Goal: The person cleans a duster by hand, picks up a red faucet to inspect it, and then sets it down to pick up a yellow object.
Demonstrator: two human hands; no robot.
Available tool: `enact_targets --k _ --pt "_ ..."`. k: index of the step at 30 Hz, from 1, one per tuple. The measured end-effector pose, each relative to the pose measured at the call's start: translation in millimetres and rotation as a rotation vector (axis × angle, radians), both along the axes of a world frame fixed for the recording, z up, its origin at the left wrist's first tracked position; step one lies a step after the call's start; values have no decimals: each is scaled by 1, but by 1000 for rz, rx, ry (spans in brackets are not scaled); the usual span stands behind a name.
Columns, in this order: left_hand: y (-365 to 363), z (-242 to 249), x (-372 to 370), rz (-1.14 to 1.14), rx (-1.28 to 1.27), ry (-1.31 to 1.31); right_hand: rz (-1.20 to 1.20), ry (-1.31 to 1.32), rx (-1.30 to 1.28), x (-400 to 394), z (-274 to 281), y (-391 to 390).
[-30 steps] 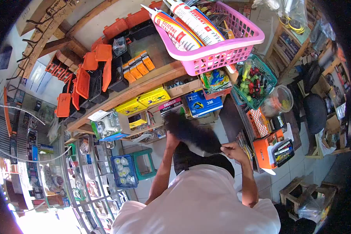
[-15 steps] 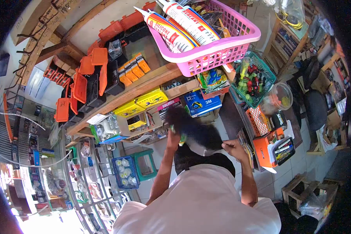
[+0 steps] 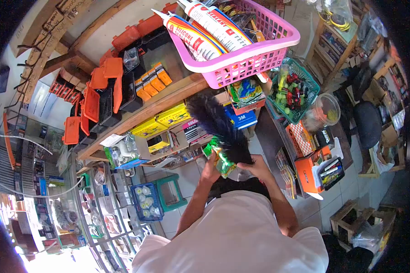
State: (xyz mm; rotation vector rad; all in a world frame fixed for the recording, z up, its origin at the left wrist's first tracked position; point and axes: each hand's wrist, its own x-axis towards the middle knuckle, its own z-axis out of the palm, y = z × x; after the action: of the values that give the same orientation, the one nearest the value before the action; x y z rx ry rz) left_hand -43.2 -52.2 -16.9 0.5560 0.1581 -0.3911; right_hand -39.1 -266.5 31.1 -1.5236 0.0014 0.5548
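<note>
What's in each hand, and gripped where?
Left hand: a shiny green packet, by its left side. Right hand: apparently a black feather duster, at its lower end; the exact grip is hidden.

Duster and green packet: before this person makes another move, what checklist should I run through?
1. Left hand grips the packet: ok.
2. Right hand has the duster: ok, at its lower end.
3. Duster clear of the shelf: cannot tell; they overlap in this view.
4. Packet sealed: cannot tell; hand and duster hide part of it.
5. Sealant tubes wholly inside the pink basket: not ok; nozzles poke past the rim.
</note>
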Motion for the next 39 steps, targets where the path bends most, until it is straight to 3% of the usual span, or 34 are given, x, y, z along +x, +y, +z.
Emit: enact_targets --k 6,7,10,12,16,18,19,26,35,36,37,39 --pt "7 -10 0 58 25 82 -13 -277 62 8 -36 22" --pt "5 -12 -1 80 130 33 -10 -278 63 9 -32 24" --pt "8 -37 -13 75 232 33 -41 -431 -32 11 -24 26" --pt "9 -48 -16 47 230 83 14 -560 -301 11 -28 26" --pt "5 -43 -9 -43 710 -228 48 -862 -345 2 -25 37" --pt "5 -78 -11 167 -15 -47 94 -911 -390 -2 -22 41" --pt "9 -84 -12 172 -70 -30 139 -959 -436 -4 -20 41" --pt "21 -18 -5 83 -50 70 298 -1237 -515 -1 7 33" --pt "16 29 10 -37 -283 -101 429 -1247 -558 -4 16 32" --pt "15 32 11 -25 -241 -56 429 -1248 -558 -6 14 34" --pt "17 30 14 4 -74 187 422 -1255 -553 -7 10 36" --pt "15 39 8 14 9 156 413 -1259 -549 -8 13 38"
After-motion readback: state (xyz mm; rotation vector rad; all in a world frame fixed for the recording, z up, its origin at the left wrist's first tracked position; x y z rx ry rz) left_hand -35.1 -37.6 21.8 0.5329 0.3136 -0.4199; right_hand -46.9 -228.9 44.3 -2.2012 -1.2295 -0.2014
